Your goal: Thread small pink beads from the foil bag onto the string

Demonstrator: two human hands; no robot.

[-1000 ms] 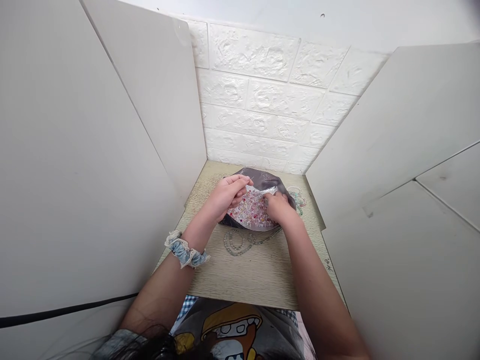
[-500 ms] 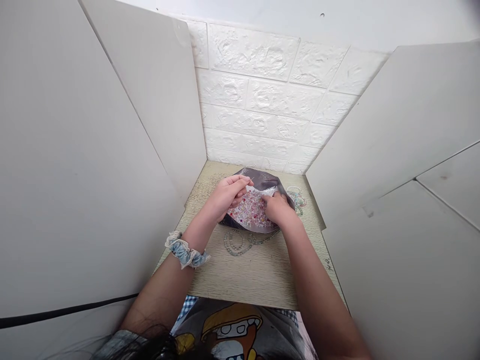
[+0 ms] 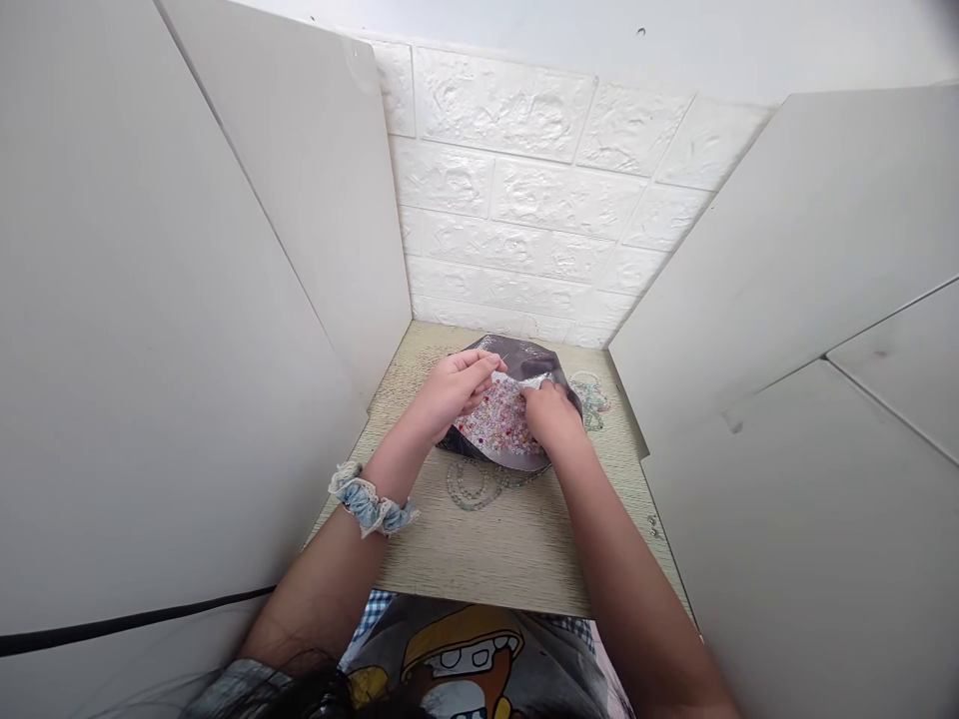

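A dark bag (image 3: 524, 354) with a silvery lining lies opened out on the small table, holding a heap of pink, white and red beads (image 3: 494, 419). Over its left side, my left hand (image 3: 459, 387) is closed in a pinch on a thin pale strand (image 3: 504, 358); whether it is a needle or thread I cannot tell. My right hand (image 3: 552, 414) reaches into the bag's right side, fingers curled down at the beads. Its fingertips are partly hidden, and anything between them is too small to make out.
Strings of beads (image 3: 474, 487) lie in loops before the bag, and more bead loops (image 3: 591, 399) rest at its right. Small shiny bits (image 3: 653, 524) sit by the table's right edge. White panels (image 3: 322, 200) flank the table; a white brick-patterned wall (image 3: 516, 190) stands behind.
My right hand has shifted slightly left within the bag, and the bag's right edge has moved a little with it. The left hand keeps its pinch in the same place.
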